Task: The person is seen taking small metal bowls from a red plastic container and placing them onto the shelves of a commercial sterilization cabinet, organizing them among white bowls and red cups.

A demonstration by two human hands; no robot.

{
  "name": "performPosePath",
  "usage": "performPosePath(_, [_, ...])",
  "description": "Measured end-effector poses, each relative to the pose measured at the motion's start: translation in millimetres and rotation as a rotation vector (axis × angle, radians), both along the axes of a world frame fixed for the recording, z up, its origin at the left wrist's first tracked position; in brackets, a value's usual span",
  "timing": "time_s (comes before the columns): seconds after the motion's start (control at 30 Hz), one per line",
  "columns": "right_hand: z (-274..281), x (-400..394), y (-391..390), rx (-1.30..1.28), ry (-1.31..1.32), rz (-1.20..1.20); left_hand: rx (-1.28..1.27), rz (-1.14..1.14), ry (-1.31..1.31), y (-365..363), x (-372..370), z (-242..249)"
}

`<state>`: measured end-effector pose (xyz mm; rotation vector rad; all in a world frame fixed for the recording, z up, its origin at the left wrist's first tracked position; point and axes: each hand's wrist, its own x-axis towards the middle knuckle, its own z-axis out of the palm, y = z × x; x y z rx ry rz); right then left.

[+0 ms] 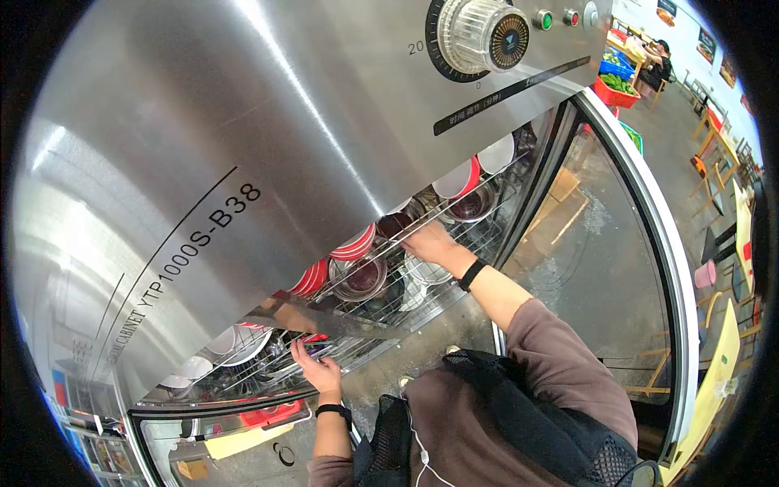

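My right hand reaches onto the wire shelf of a steel cabinet, fingers bent at the edge of a dark reddish-brown bowl. The wire rack partly covers that bowl. Glass bowls sit on the racks close by, along with red-and-white striped bowls. Lower left, my left hand is at the front edge of the lower rack, fingers apart with nothing held. Just above its fingertips lies something red, mostly hidden by the rack.
Glass doors stand swung out on both sides. The steel front panel with its timer knob overhangs the shelves. White bowls are at the left end. Crates of green vegetables, a seated person and tables are beyond.
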<state>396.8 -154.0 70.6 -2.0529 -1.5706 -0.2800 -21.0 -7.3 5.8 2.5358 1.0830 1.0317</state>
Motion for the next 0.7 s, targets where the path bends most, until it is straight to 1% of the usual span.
performPosePath(0.03, [-1.6,2.0,-6.1,-0.013,-0.014,0.013,-0.007,0.006,-0.004,0.2,0.1,-1.6])
performPosePath(0.07, [-3.1,4.2,-11.7,0.053,-0.052,0.012,-0.013,0.011,-0.008,0.5,0.8,-3.3])
performPosePath(0.17, [19.8,5.5,-17.0,0.351,-0.329,0.003,0.033,0.015,-0.025,2.0,3.8,-5.7])
performPosePath(0.2, [-6.3,12.1,-15.5,0.038,-0.07,-0.023,0.052,0.012,-0.025,3.4,3.8,-8.4])
performPosePath(0.27, [-37.5,24.7,-1.5,0.104,-0.128,-0.01,0.093,0.008,-0.031,7.6,3.8,-13.8])
performPosePath(0.37, [-25.1,19.6,2.6,0.099,-0.134,-0.065,0.04,0.018,-0.055,5.6,5.9,-11.4])
performPosePath(0.43, [-4.4,9.8,-0.5,0.073,-0.156,-0.096,0.01,0.026,-0.044,5.9,5.0,-11.0])
performPosePath(0.47, [-14.0,13.1,5.3,-0.08,-0.025,-0.119,-0.02,0.029,-0.045,5.9,4.5,-11.2])
performPosePath(0.5, [-9.4,11.3,5.0,-0.113,0.04,-0.133,-0.051,0.033,-0.046,5.6,4.3,-10.5])
performPosePath(0.53, [0.8,6.9,2.9,-0.147,0.104,-0.145,0.017,0.02,-0.018,6.1,2.7,-8.9])
performPosePath(0.63, [-6.9,10.8,2.8,-0.209,0.089,-0.088,0.021,0.007,-0.015,7.9,1.7,-8.6])
performPosePath(0.67, [-12.4,12.7,3.4,-0.129,0.086,-0.079,0.016,0.005,-0.011,7.6,1.4,-7.4])
performPosePath(0.7, [-10.4,13.0,2.2,-0.112,0.05,-0.067,0.011,0.002,-0.008,6.9,1.5,-5.5])
